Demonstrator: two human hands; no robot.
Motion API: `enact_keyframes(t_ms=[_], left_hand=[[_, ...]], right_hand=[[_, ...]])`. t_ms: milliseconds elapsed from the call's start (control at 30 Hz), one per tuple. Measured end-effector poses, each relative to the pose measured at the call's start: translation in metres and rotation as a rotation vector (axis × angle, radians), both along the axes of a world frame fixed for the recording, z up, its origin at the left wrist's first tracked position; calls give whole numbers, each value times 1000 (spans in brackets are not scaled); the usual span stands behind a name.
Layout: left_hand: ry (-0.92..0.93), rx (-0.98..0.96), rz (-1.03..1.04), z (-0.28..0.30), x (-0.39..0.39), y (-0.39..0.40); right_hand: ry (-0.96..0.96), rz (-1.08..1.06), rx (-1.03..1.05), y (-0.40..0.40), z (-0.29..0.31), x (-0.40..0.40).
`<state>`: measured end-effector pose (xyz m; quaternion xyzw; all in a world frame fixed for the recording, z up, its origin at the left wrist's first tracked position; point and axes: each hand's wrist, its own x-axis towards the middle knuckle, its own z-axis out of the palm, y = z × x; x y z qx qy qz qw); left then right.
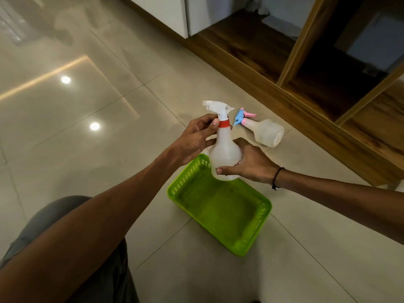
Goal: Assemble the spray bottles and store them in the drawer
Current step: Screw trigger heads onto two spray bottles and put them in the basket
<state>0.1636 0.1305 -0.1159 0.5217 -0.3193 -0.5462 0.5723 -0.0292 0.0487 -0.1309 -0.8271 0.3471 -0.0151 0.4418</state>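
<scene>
I hold a translucent white spray bottle [224, 149] upright above the far end of a green basket [220, 215]. It carries a white trigger head [216, 107] and a red collar [224, 123]. My left hand [194, 138] pinches the red collar with thumb and fingers. My right hand [249, 162] grips the bottle's lower body, thumb across the front. A second translucent bottle [265, 132] with a blue and pink spray head [241, 115] lies on its side on the floor just beyond.
The floor is glossy beige tile [87, 106]. A low wooden cabinet [317, 84] with open compartments runs along the right and back. White cabinet doors [175, 14] stand at the top. My knee in grey cloth [54, 219] is at the lower left.
</scene>
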Motion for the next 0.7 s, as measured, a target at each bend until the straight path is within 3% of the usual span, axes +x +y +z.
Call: enact_keyframes(t_ms=[333, 533, 700], left_hand=[[-137, 80, -187, -1, 47, 46], [-506, 66, -308, -17, 47, 68], [-587, 26, -285, -30, 52, 73]], right_hand=[[134, 229, -387, 31, -14, 43], [261, 200, -343, 50, -44, 48], [250, 179, -384, 54, -58, 53]])
